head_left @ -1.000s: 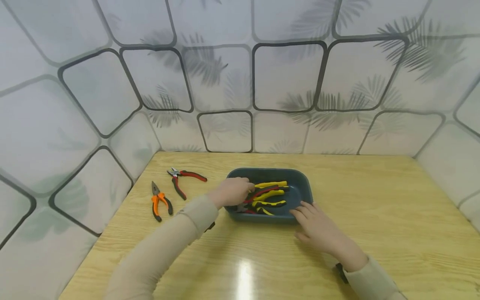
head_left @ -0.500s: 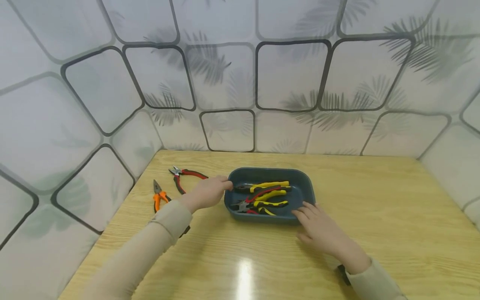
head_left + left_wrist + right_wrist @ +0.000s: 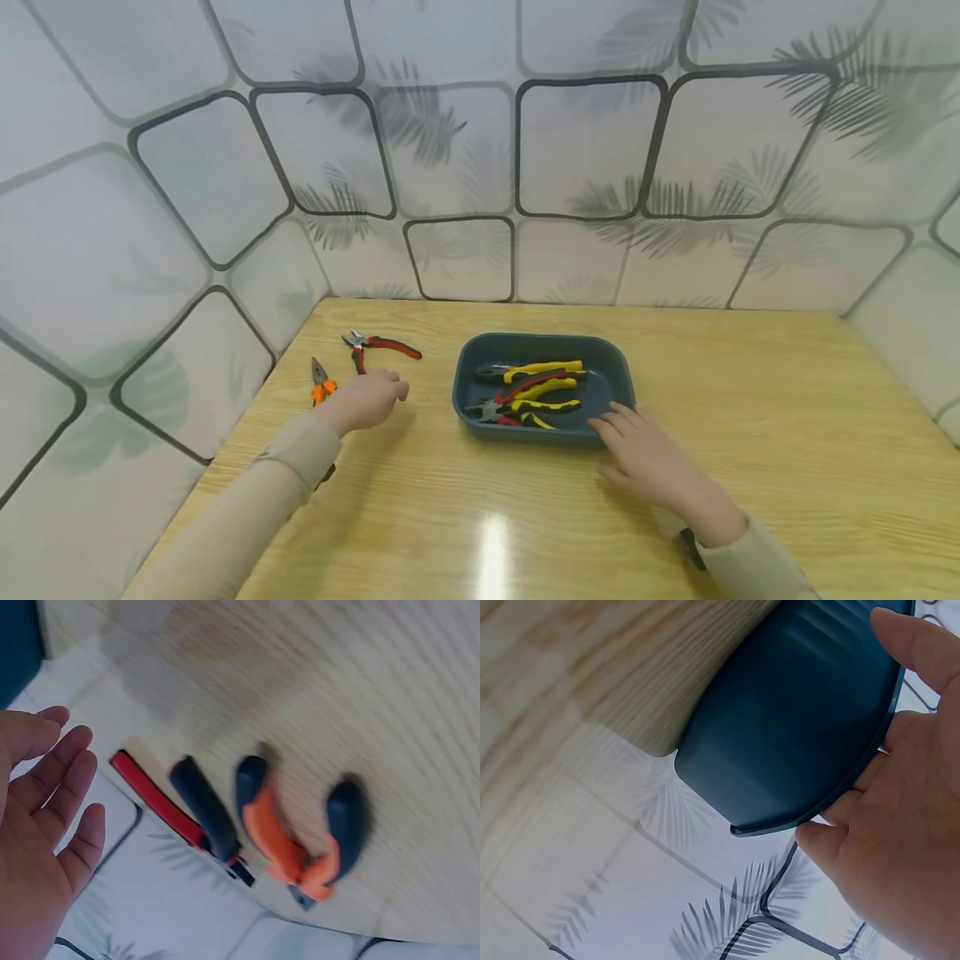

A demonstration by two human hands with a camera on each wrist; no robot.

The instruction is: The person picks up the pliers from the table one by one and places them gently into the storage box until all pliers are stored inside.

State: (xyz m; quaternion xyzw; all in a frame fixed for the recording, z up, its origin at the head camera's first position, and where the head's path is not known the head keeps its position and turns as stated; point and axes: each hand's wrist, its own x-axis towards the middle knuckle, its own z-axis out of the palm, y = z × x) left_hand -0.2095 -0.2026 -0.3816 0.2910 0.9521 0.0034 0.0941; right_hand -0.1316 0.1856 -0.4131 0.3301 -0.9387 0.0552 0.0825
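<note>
My left hand hovers above the table at left, fingers loosely bent around nothing. Just behind it lie red-and-black diagonal cutters, one handle partly covered by the hand. Orange-and-black long-nose pliers lie to their left, handles hidden in the head view but visible in the left wrist view. My right hand holds the front right rim of a dark blue bin, fingers over the edge and thumb against the outer wall. Inside the bin are yellow-and-black pliers and red-handled pliers, overlapping.
The wood-grain table extends to both sides of the bin. A patterned cloth wall encloses the back and sides. Light glares off the tabletop near the front.
My left hand has drawn out of the bin and moved left, towards the cutters and orange pliers. The right hand has stayed at the bin's rim.
</note>
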